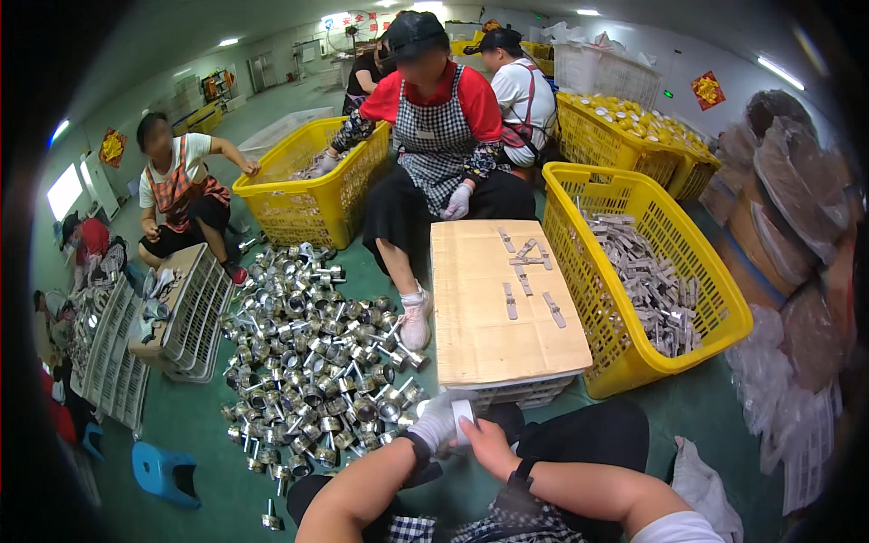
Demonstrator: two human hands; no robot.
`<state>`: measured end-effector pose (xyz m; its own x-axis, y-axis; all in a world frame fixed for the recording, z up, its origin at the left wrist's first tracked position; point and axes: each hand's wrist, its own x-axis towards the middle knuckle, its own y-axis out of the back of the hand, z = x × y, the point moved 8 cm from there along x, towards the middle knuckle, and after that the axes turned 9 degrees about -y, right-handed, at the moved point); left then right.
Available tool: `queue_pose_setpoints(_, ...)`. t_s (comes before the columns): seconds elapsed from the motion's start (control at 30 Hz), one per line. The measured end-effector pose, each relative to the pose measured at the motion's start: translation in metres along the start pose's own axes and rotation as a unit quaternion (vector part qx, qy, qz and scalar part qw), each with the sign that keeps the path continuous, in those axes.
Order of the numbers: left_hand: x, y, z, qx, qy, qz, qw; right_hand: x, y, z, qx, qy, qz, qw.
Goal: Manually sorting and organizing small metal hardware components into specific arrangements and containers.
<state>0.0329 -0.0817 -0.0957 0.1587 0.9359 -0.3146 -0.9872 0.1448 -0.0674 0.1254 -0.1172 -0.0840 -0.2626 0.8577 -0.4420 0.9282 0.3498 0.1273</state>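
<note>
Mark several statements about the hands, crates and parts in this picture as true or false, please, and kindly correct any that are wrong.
1. The left hand is gloved. True.
2. The right hand is gloved as well. False: it is bare, and it touches a white object.
3. Several flat metal pieces lie on the cardboard. True.
4. The yellow crate just right of the cardboard is empty. False: it holds many slender grey pieces.
5. The heap of cup-shaped metal parts lies on the green floor. True.
6. The small stool at the lower left is red. False: it is blue.
</note>
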Motion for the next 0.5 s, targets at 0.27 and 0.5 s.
queue_pose_setpoints(0.27, 0.017, -0.006, -0.014, -0.069, 0.035, -0.016, 0.997, 0.003, 0.006, 0.003, 0.026, -0.035, 0.013, 0.999)
queue_pose_setpoints(0.5, 0.049, 0.001, -0.029, -0.015, -0.024, -0.043, 0.999, 0.035, 0.013, -0.003, -0.044, -0.04, 0.018, 0.998)
